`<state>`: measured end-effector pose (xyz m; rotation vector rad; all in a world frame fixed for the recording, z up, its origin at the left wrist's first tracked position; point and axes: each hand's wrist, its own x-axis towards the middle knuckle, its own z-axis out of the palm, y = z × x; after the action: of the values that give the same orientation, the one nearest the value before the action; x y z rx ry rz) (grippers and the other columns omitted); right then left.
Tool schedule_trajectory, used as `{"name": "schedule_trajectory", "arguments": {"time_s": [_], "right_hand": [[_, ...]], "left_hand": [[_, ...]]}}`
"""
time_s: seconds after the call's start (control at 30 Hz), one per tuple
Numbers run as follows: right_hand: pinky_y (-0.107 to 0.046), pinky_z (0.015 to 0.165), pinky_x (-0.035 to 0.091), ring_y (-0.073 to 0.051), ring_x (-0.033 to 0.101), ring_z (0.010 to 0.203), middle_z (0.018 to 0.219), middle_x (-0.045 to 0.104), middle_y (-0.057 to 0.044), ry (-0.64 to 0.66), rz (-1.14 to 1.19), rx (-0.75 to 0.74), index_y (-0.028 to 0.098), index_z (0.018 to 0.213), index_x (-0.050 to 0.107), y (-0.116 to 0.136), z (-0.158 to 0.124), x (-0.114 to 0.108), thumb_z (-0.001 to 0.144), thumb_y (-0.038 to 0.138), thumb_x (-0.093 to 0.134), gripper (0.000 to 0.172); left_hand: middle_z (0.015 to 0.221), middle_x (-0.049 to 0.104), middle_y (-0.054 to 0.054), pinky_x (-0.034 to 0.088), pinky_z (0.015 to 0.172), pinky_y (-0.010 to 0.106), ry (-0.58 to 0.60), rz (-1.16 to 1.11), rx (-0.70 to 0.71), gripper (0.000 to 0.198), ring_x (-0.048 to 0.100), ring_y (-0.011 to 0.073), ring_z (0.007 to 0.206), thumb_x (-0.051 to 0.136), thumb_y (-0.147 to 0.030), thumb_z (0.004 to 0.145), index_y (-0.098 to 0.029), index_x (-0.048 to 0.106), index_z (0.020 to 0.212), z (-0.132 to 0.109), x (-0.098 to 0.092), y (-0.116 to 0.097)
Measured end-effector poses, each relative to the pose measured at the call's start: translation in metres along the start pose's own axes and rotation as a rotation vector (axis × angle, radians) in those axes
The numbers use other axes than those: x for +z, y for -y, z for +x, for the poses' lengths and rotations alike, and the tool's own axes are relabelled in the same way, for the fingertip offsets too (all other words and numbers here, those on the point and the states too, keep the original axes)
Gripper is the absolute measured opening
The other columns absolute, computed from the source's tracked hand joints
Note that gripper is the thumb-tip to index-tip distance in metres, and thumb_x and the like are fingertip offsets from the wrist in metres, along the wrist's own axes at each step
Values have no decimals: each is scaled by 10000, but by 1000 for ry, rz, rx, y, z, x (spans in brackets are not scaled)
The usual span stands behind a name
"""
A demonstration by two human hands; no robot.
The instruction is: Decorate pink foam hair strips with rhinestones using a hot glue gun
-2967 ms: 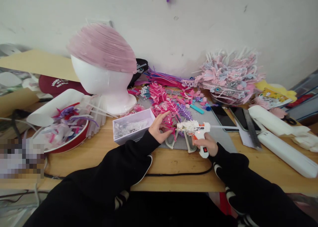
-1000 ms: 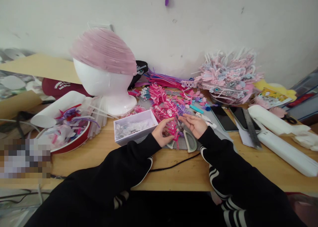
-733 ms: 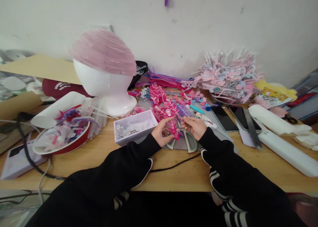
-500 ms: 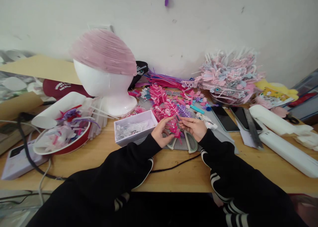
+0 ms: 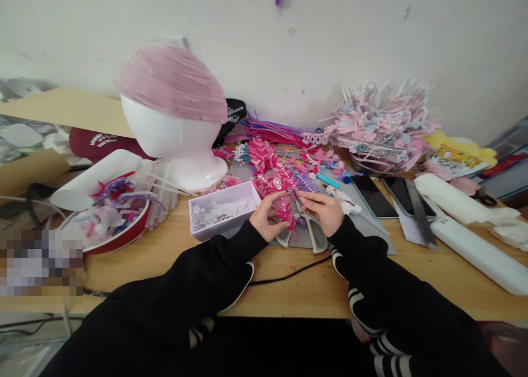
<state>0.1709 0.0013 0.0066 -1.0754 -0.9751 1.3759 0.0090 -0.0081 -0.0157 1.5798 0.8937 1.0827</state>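
At far left, a red bowl (image 5: 119, 244) with a white rim holds strips and plastic scraps, a maroon cap (image 5: 101, 145) behind it. Next stands a white mannequin head (image 5: 171, 127) wrapped in pink strands. A lavender box (image 5: 225, 227) of clear packets crowds the left hand (image 5: 267, 219), which grips a pink chevron-ribbed piece (image 5: 284, 205) between thumb and fingers, mid-bench. Grey-handled scissors (image 5: 312, 234) lie just beside it, partly under the right hand (image 5: 325, 211); its fingertips bunch together at the piece, whatever they pinch too small to tell. Rightward come a glue gun (image 5: 348, 202), piled headbands (image 5: 379, 127), two phones (image 5: 374, 197) and a steel ruler (image 5: 421, 216).
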Motion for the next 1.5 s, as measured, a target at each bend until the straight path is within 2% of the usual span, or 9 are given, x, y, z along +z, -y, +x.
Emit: {"name": "schedule_trajectory", "arguments": {"time_s": [0.1,0.3,0.4,0.53,0.63,0.77,0.97,1.3,1.5], "right_hand": [[-206,475,373,-56,472,481,601,618,20,0,-76,-56,194,742,693,0,0,0,518,229,705,228],[-223,477,371,-75,451,458,516,581,18,27,-240,-143,175,690,688,0,-3,0,565,278,676,162],[-220,445,339,-64,406,436,570,574,17,56,-296,-187,183,695,686,-3,-2,-2,597,294,655,150],[-226,516,376,-83,459,549,727,574,2,115,-428,-377,214,707,684,-4,-1,-4,654,267,626,95],[-242,610,406,-114,495,659,704,541,-5,127,-577,-536,227,707,687,-1,-4,-2,683,228,610,80],[-250,621,413,-116,484,659,701,499,-8,199,-759,-715,252,745,686,-1,-9,0,742,241,559,127],[-245,609,411,-113,484,659,743,506,-23,258,-970,-853,239,838,672,-10,-12,-1,802,220,471,205],[-243,616,409,-114,495,674,726,512,-15,284,-965,-849,257,858,671,-9,-12,-1,786,206,478,213],[-232,520,375,-100,447,563,677,495,-2,136,-800,-638,224,841,654,-6,-16,6,763,248,523,154]], "left_hand": [[815,569,44,439,529,198,-2,-7,-14,706,519,62,529,653,-195,586,-122,329,1209,0,0,0],[805,573,48,426,504,185,-26,-36,-24,708,514,58,520,643,-185,580,-102,327,1207,1,1,-1],[798,574,41,436,526,186,-28,-66,-16,721,525,59,536,648,-199,584,-113,316,1218,1,1,2],[759,572,24,440,527,189,-52,-81,-2,730,522,59,523,658,-217,579,-123,326,1221,1,1,5],[750,571,22,439,529,188,-45,-78,-13,727,519,56,523,658,-211,583,-123,331,1227,1,1,3],[770,576,32,441,539,193,-41,-96,-16,756,527,63,546,664,-208,574,-120,324,1243,0,1,1],[807,575,50,444,542,193,-29,-119,-23,783,519,55,544,667,-208,567,-107,307,1255,1,2,6],[898,562,64,444,518,176,-23,-108,-17,757,510,42,543,663,-188,565,-147,330,1244,1,3,7],[1066,513,123,457,543,185,-3,-81,-15,763,518,42,578,650,-173,579,-148,305,1259,0,1,4]]}}
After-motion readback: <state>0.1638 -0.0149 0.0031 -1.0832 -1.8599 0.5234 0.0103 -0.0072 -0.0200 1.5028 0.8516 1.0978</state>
